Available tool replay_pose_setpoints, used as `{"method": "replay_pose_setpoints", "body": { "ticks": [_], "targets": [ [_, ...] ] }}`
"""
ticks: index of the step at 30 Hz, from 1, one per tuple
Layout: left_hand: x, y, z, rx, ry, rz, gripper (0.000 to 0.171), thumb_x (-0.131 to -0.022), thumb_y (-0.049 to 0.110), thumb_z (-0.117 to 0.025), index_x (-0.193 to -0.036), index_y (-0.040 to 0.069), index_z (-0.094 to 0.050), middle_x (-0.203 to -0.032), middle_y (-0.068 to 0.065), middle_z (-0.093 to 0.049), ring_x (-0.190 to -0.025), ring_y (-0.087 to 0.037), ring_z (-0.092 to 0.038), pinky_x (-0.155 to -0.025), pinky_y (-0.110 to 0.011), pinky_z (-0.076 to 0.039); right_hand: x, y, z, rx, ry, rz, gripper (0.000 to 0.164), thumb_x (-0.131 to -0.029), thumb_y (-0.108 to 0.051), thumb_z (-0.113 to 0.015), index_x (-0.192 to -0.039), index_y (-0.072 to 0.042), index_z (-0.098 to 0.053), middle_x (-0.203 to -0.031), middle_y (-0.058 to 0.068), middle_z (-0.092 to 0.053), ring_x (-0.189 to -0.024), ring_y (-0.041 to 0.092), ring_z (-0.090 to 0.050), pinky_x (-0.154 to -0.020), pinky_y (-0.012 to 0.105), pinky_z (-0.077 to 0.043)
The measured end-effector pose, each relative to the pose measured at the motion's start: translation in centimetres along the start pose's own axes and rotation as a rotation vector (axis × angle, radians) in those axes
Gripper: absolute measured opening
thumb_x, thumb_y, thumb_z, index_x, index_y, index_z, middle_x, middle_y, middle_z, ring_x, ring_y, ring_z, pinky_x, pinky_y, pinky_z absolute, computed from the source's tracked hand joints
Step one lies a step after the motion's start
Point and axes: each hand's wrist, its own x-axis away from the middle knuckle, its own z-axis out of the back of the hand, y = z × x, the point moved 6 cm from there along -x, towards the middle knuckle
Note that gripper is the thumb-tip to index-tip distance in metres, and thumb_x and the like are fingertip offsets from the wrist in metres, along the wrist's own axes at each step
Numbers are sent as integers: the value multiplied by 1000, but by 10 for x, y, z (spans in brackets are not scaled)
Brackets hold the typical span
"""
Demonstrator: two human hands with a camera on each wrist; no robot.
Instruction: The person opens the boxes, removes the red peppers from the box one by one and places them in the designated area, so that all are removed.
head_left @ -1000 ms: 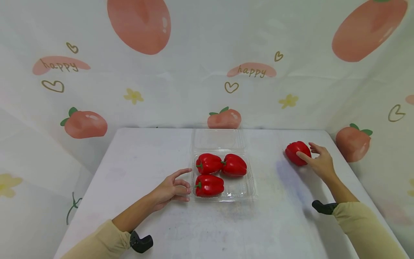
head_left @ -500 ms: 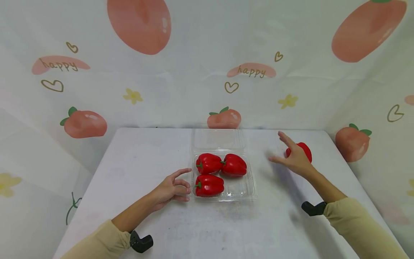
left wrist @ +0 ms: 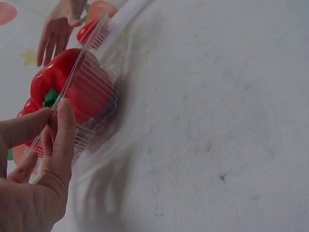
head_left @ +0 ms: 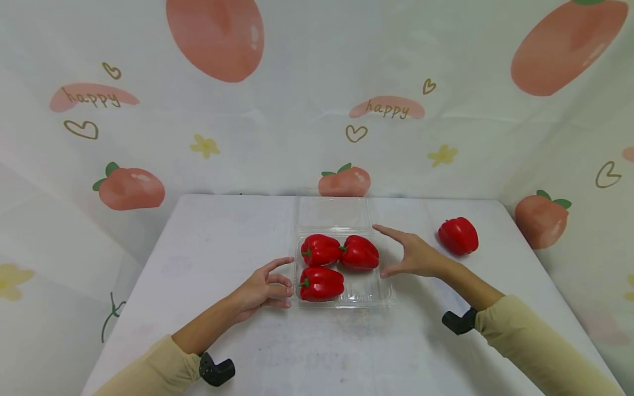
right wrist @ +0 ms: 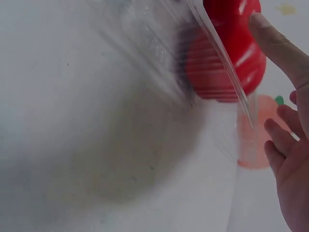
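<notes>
A clear plastic clamshell container (head_left: 364, 300) stands open mid-table, its lid (head_left: 334, 213) laid back. Inside are three red bell peppers with green stems: back left (head_left: 321, 250), back right (head_left: 359, 253) and front left (head_left: 322, 284). My left hand (head_left: 257, 291) is at the container's left side; in the left wrist view its fingertips (left wrist: 66, 108) pinch the clear rim. My right hand (head_left: 413, 256) holds nothing, thumb and finger spread apart at the right rim, beside the back-right pepper. A fourth red bell pepper (head_left: 458, 236) lies alone on the table farther right.
The white tabletop (head_left: 218, 225) ends at a back edge against a fruit-printed cloth (head_left: 277, 121). Black wrist devices (head_left: 216, 371) sit by both sleeves.
My right hand has let go of the loose pepper at the right and swung left to the container's right rim. The pepper stays on the table. My left hand has not moved.
</notes>
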Motion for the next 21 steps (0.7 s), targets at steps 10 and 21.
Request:
{"method": "replay_pose_setpoints", "body": {
  "ticks": [10, 21],
  "targets": [
    [0, 0, -1, 5, -6, 0, 76, -90, 3, -68, -154, 14, -30, -98, -9, -61, -86, -23, -66, -82, -43, -60, -11, -18, -20, -45, -67, 113, 97, -69, -22, -92, -150, -6, -41, -148, 12, -50, -136, 34, -46, -101, 59, -46],
    [-1, 1, -1, 11, -7, -1, 76, -89, 2, -68, -154, 14, -29, -98, -9, -61, -85, -22, -66, -81, -43, -60, -20, -24, -24, 46, -10, 102, 85, -71, -11, -90, -144, -7, -49, -140, 12, -56, -129, 32, -52, -98, 51, -51]
  ]
}}
